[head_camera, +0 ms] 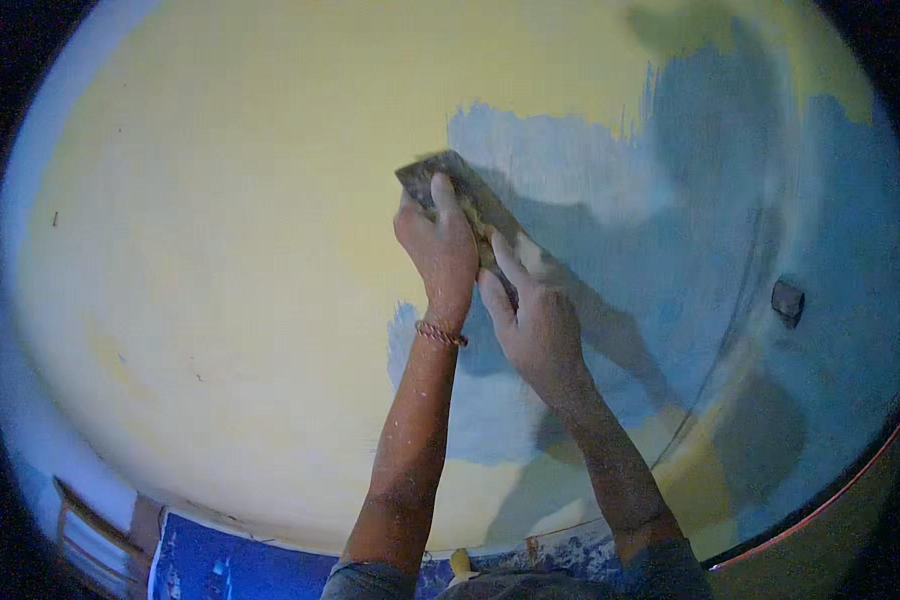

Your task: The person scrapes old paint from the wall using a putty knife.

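Both of my hands are raised in front of a yellow wall (232,225). My left hand (442,244) grips a dark flat tool (423,178), perhaps a wide putty knife or float, with its thumb laid along the upper face. From the lower right, my right hand (544,319) holds the same tool with its fingers stretched along it. The tool slants from upper left to lower right, and its far end is partly hidden by the fingers. Behind it, a brushed-looking pale blue coat (555,154) covers part of the wall. Whether the tool touches the wall is hard to tell.
On the right wall surface sits a small dark box (787,301). A thin dark line (727,345) runs down near it. A blue sheet or panel (255,555) lies below, with a slatted wooden frame (94,529) at lower left. A nail (55,219) sticks out at left.
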The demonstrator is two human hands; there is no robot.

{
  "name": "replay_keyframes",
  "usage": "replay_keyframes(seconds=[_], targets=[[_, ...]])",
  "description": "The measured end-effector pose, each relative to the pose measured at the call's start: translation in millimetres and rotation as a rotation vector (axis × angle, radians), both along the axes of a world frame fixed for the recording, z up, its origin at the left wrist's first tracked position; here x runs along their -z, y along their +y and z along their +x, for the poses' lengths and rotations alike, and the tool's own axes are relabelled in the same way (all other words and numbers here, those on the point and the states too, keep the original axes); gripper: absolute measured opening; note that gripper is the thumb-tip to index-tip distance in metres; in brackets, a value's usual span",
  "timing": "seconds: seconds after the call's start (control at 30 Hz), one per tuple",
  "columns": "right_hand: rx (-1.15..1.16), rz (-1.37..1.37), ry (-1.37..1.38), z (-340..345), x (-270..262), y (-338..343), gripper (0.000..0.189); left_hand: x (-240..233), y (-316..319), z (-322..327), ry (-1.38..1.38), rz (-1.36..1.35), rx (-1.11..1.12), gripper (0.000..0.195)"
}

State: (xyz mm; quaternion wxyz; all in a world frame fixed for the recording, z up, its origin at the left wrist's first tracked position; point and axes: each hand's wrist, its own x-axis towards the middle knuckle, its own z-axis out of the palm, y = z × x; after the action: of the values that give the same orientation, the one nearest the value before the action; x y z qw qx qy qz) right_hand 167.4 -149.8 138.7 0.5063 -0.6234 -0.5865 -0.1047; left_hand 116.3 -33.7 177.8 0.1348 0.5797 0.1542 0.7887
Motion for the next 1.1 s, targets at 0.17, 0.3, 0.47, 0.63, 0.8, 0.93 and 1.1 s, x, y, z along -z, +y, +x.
replay_keyframes(seconds=[0.17,0.3,0.47,0.63,0.8,0.93,1.1], targets=[[0.020,0.141,-0.049,17.9,-6.2,13.0,0.043,-25.7,-3.9,18.6,-0.022,0.010,-0.031,0.021],[0.017,0.242,-0.053,17.0,-32.1,12.0,0.043,-51.8,0.5,23.8,-0.031,0.018,0.094,0.021],[0.036,0.294,-0.087,19.3,5.4,15.1,0.043,-15.4,-4.3,19.7,0.010,-0.048,0.089,0.021],[0.051,0.223,-0.086,25.1,-12.3,13.4,0.044,-32.3,-9.1,25.1,-0.001,-0.026,0.080,0.022],[0.047,0.217,-0.063,22.7,-28.4,3.2,0.044,-46.6,-6.1,27.4,0.026,-0.044,0.017,0.022],[0.050,0.234,-0.109,27.0,-10.5,4.1,0.044,-24.4,-16.6,28.2,-0.049,-0.051,0.150,0.022],[0.024,0.264,-0.072,19.1,-31.2,2.1,0.043,-49.7,-6.5,18.0,0.091,0.021,-0.019,0.023]])
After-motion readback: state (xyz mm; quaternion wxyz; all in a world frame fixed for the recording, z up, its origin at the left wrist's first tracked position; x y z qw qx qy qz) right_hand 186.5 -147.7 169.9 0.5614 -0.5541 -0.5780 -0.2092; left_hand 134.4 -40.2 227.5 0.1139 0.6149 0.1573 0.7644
